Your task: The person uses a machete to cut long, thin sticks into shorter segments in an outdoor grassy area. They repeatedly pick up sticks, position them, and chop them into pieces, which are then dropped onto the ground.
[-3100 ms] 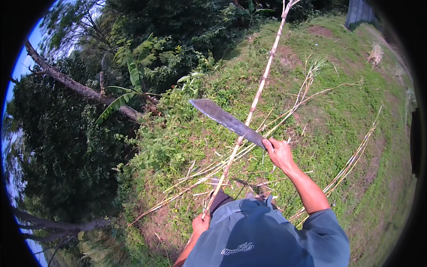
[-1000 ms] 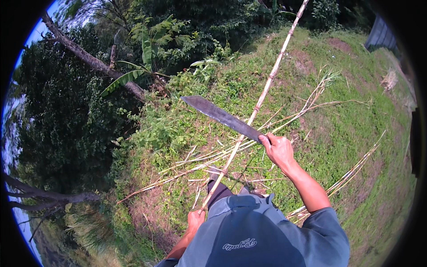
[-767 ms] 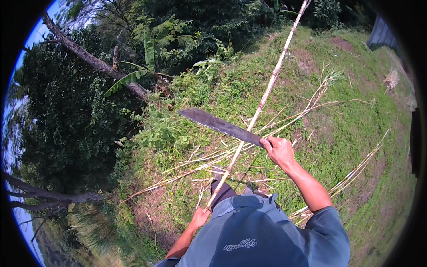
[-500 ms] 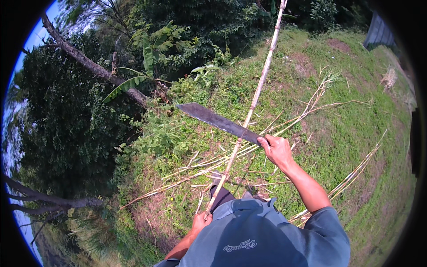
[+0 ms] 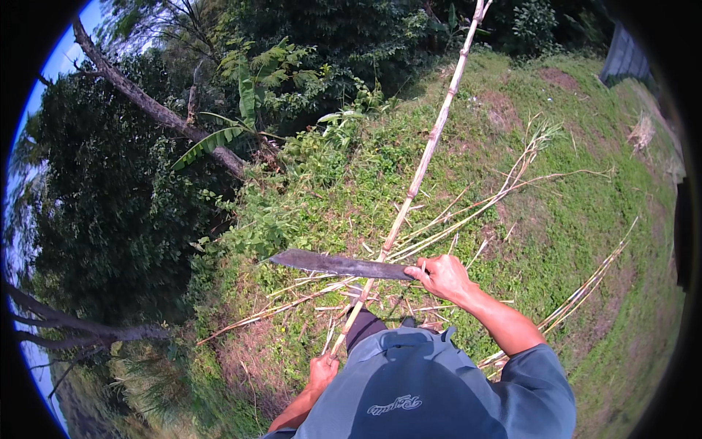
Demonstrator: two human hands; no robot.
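Observation:
A long, pale, jointed cane stalk (image 5: 431,146) slants from low in the middle up to the top edge. Its near end is in my left hand (image 5: 322,371), whose fingers are closed around it beside my body. My right hand (image 5: 444,278) grips the handle end of a machete (image 5: 336,263). The dark, broad blade lies nearly level, points left and crosses over the lower part of the stalk. Whether the edge touches the stalk I cannot tell. My fist hides most of the handle.
Cut stalks and long dry leaves (image 5: 504,186) lie on the grass ahead, with another bundle (image 5: 589,282) at right. A leaning tree trunk (image 5: 150,106), a banana plant (image 5: 247,99) and dense bushes stand at left. A grey corrugated sheet (image 5: 625,55) shows at far right.
My right hand has brought the machete down the stalk toward my left hand, and the blade has turned more level. The stalk's far end has shifted slightly right.

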